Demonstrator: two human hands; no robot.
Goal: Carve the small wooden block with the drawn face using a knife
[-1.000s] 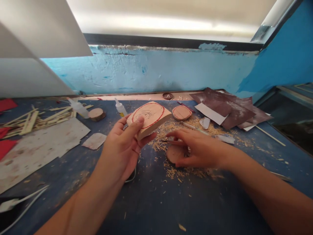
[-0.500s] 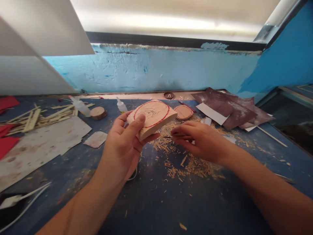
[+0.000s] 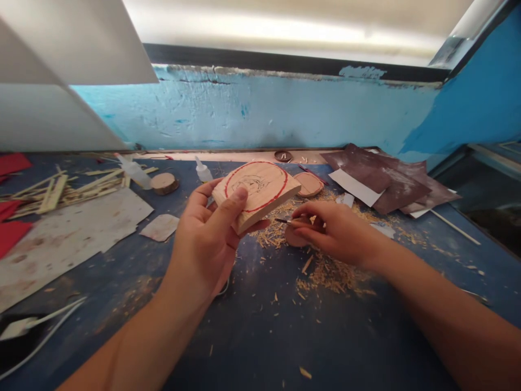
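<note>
My left hand (image 3: 211, 233) is closed around a wooden block (image 3: 260, 187), thumb on top and fingers beneath. A red oval outline and dark pencil-like lines are drawn on its upper face. The block is held tilted above the table. Just right of it, my right hand (image 3: 334, 231) pinches a slim carving tool (image 3: 284, 221), its dark tip pointing left toward the block but apart from it. A round brown wooden piece (image 3: 296, 238) shows under the right fingers; I cannot tell whether they hold it. Wood shavings (image 3: 325, 277) lie below the hands.
Behind the block lies another wooden piece (image 3: 308, 184) with a red outline. Dark sandpaper sheets (image 3: 378, 174) are at the right back. A small log slice (image 3: 164, 183), white bottles (image 3: 202, 171), wood strips (image 3: 52, 195) and a stained sheet (image 3: 81, 239) occupy the left.
The block and left hand have shifted slightly right. My right hand has turned a little, so the tool's tip and the round wooden piece beneath now show more.
</note>
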